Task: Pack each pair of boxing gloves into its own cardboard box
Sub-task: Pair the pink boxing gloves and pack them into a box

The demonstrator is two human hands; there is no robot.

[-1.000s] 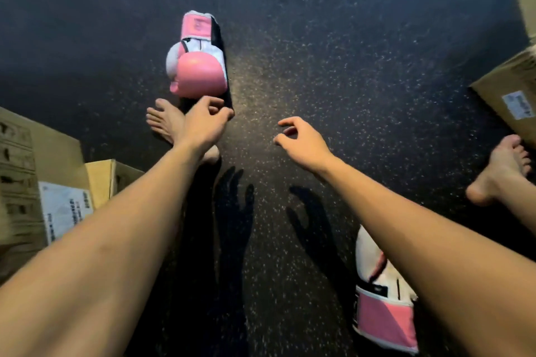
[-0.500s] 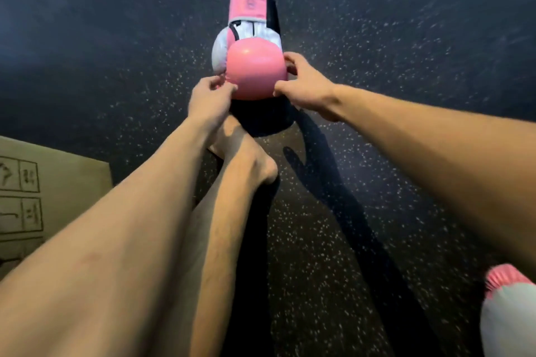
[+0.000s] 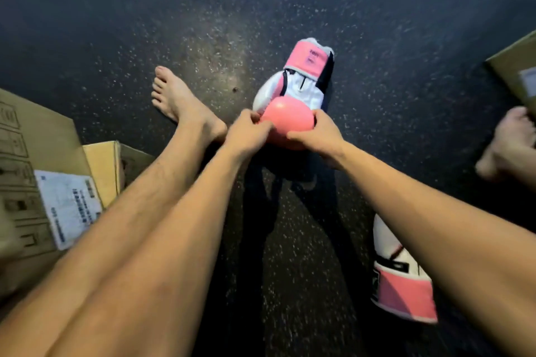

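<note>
Now that the left hand [image 3: 246, 133] and right hand [image 3: 316, 136], empty a second ago, both grip the glove [image 3: 293, 90] between them, it looks ready to lift for packing.

Dim scene, light pooled mid-floor [image 3: 220, 46] (corners dark); arm shadows below, edges warped, blurred right foot [image 3: 507, 142].

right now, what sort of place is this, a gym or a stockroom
Probably a gym floor used for packing, though I cannot be sure: dark speckled rubber-like flooring, a pink boxing glove with a second glove nearer, and a labelled cardboard box on the left.
</note>
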